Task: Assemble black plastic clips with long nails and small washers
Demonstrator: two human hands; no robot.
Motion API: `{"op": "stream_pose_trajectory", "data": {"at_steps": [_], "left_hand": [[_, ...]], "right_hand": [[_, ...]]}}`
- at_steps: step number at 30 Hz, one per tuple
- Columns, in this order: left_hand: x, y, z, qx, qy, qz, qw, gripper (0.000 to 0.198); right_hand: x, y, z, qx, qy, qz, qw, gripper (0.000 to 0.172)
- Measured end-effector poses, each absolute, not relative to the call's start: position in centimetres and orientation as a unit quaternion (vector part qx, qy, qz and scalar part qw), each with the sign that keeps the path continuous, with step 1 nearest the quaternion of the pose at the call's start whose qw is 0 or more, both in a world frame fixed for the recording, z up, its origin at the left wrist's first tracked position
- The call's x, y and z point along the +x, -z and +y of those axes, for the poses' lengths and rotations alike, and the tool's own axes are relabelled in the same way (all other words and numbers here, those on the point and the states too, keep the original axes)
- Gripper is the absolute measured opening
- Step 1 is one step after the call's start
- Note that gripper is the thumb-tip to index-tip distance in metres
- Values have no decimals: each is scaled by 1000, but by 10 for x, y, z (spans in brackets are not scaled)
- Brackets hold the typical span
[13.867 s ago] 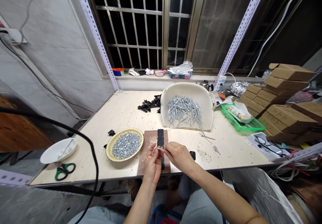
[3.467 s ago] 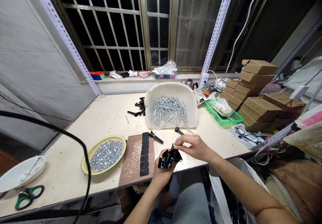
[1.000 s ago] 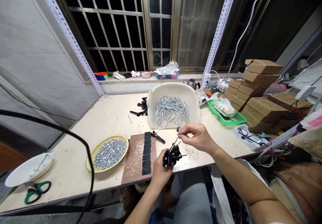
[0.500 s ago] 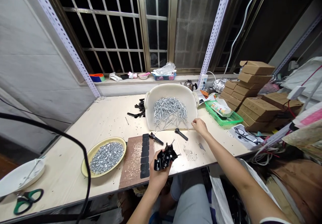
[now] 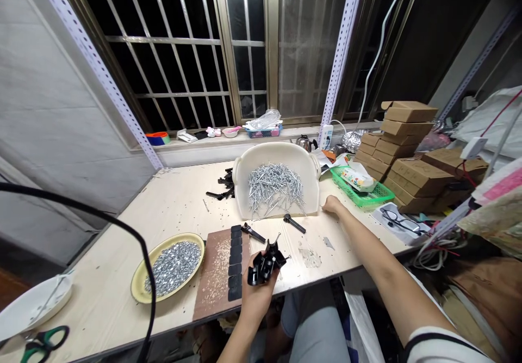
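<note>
Near the table's front edge, my left hand (image 5: 259, 292) is wrapped round a cluster of black plastic parts (image 5: 267, 264), from which thin metal screws stick out. My right hand (image 5: 332, 204) reaches to the right side of the white tub (image 5: 277, 151); its fingers are partly hidden and anything in them cannot be made out. Long silver screws (image 5: 275, 186) lie heaped in the tub. Two black handle-like parts lie in front of it, one at the right (image 5: 294, 223) and one at the left (image 5: 253, 233).
A yellow bowl of small metal pieces (image 5: 175, 268) stands left of a brown board (image 5: 212, 276) with black pads. Scissors (image 5: 44, 344) and a white bowl (image 5: 36, 308) are far left. More black parts (image 5: 225, 184), a green basket (image 5: 377, 194), glasses (image 5: 402, 221) and cardboard boxes (image 5: 420, 175) lie farther back.
My right hand has moved slightly right, away from the tub's front corner. My left hand still holds the black parts. The camera view has shifted a little.
</note>
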State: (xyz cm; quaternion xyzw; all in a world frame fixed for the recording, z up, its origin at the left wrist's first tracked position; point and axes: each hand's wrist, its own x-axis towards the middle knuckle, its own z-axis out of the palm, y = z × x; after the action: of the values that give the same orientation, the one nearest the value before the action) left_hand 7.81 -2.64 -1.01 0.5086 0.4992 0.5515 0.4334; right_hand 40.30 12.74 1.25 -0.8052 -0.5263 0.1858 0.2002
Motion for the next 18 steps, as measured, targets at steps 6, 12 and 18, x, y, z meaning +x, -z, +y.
{"op": "stream_pose_trajectory", "data": {"at_steps": [6,12,18], "left_hand": [[84,5,-25,548,-530,481,434,36],[100,-19,-29,595,-502,459,429,31],[93,-32,-38,627,-480,458,409,35]], "right_hand": [[385,-43,79,-718,-200,-580,329,55],[281,-97,4,-360,-334,-670,557,48],[226,-97,-25,-310,-277,-741,527,27]]}}
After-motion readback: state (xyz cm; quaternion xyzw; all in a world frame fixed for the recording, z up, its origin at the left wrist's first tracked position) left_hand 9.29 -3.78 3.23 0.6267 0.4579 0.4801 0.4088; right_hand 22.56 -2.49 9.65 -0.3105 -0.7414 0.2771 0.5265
